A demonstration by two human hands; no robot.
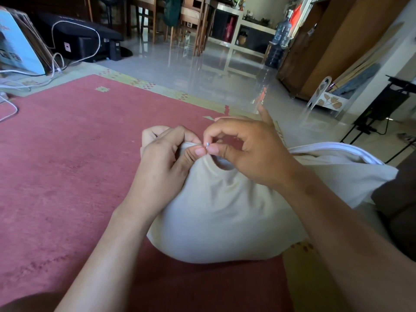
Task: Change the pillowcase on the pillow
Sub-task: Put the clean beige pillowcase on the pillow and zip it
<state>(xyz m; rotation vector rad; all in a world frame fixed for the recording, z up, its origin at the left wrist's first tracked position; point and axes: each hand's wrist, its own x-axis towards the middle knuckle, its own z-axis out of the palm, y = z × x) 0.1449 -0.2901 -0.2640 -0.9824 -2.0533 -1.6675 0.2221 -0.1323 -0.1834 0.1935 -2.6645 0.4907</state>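
The cream pillowcase (220, 212) lies bulging on the red rug (67, 154), directly under and in front of both hands. The pillow inside it is hidden by the cloth. The left hand (166, 158) is clamped on a bunched corner of the pillowcase, thumb against curled fingers. Just to its right the right hand (245, 149) pinches the small metal zipper pull (207, 144) between thumb and forefinger, with the other fingers lifted clear. The two thumbs almost touch. This looks like working the zip at its end stop, though I cannot tell whether it is being opened or closed. To do it well, the left hand should draw the corner taut away from the pull so the zip track lies straight. The right hand should then slide the pull along the seam line, not upward, with steady, light force. Slack cloth beneath the right thumb could catch in the teeth, so it should be smoothed off first. Beyond the right wrist a white-piped edge (337, 149) shows, and I cannot tell what it belongs to.
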